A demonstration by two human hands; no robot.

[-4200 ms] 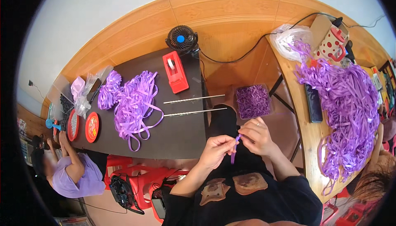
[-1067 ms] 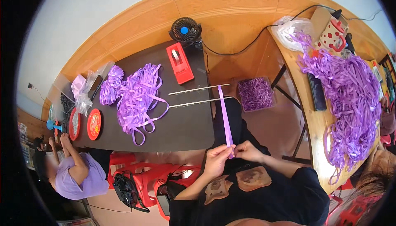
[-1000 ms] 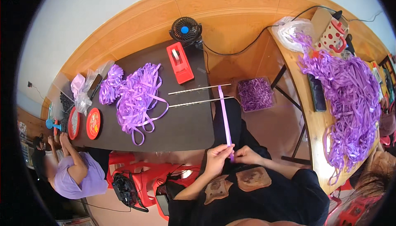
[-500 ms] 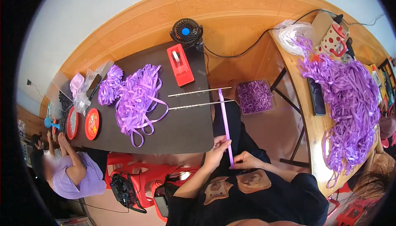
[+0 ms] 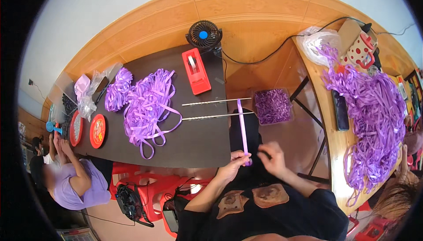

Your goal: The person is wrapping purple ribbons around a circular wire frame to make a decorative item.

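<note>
A narrow lilac ribbon (image 5: 243, 128) is looped over two thin metal rods (image 5: 220, 117) that stick out past the right edge of the dark table. My left hand (image 5: 237, 165) pinches the ribbon's near end, and a short curled bit shows by the fingertips. To the right, above my lap, my right hand (image 5: 274, 158) is apart from the ribbon. Its thumb and fingers are bent with a gap between them, and I see nothing in them. A heap of lilac ribbon (image 5: 150, 104) lies on the table left of the rods.
A red tape dispenser (image 5: 196, 71) and a small black fan (image 5: 204, 35) stand at the table's back. Below sits a bin of purple ribbon pieces (image 5: 273, 106). The right-hand wooden table bears a large purple ribbon pile (image 5: 374, 122) and a phone (image 5: 340, 111). A person (image 5: 81, 183) sits at far left.
My right hand has left the ribbon's lower end and moved up and to the right. My left hand has come down to that end, still pinching the ribbon. The whole view has shifted slightly.
</note>
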